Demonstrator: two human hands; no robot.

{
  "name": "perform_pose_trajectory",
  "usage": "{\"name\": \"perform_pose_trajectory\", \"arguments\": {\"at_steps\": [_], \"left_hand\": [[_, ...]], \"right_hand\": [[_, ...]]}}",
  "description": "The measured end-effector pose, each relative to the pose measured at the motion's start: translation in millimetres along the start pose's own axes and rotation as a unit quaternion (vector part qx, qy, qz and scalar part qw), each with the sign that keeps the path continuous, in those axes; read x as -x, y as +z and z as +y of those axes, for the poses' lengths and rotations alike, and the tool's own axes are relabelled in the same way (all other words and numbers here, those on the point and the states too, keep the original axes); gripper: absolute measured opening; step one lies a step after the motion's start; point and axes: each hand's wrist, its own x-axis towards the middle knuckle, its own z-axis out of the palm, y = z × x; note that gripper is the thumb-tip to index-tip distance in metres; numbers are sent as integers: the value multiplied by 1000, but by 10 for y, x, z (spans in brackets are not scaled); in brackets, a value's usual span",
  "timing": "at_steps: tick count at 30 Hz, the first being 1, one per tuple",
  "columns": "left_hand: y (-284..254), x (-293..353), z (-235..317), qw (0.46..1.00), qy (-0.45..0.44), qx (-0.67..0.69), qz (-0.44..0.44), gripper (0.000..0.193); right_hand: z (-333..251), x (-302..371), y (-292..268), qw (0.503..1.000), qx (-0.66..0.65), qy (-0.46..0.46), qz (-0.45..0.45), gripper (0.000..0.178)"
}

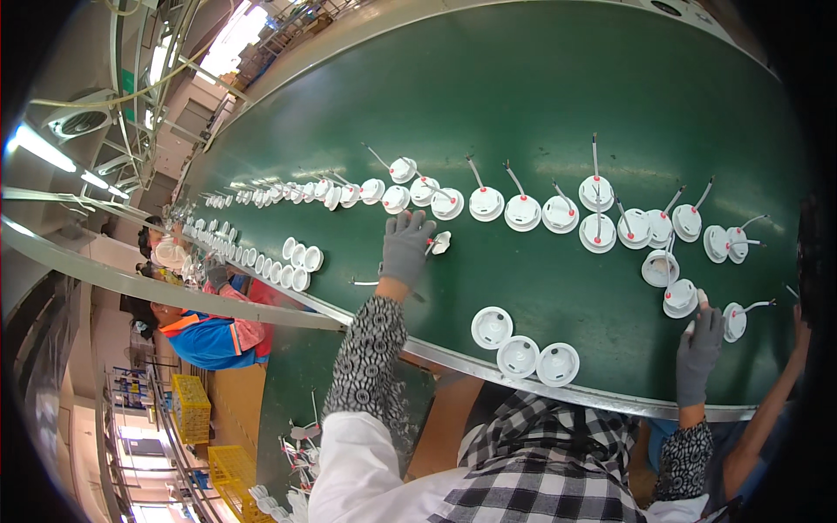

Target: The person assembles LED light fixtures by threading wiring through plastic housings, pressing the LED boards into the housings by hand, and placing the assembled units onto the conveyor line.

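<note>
My left hand [406, 247], in a grey glove with bare fingertips, is palm down over the green belt, its fingers spread just short of a row of white round downlights [447, 204]. Close by its thumb side lies a small white piece with a red spot [442, 243]; whether the hand touches it I cannot tell. A thin white cable [364, 282] sticks out left of that wrist. At the right, my gloved right hand [701, 347] has its finger and thumb at the edge of a white downlight [680, 299] with a red cable entry. Another downlight [735, 322] sits just right of it.
Three white round cups [518, 356] lie near the belt's metal front edge [610, 403]. More white cups [300, 278] stand in rows at the left, where co-workers [214, 340] sit. Another person's arm [772, 405] reaches in at far right. Yellow crates [191, 408] stand lower left.
</note>
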Motion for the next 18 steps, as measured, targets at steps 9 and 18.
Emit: {"name": "perform_pose_trajectory", "arguments": {"at_steps": [9, 18], "left_hand": [[-616, 22, 71, 982, -60, 173, -40, 17], [-1485, 609, 1767, 663, -172, 647, -335, 24]], "right_hand": [[-854, -54, -529, 951, -248, 9, -184, 44], [-1790, -326, -116, 601, -672, 171, -396, 30]]}}
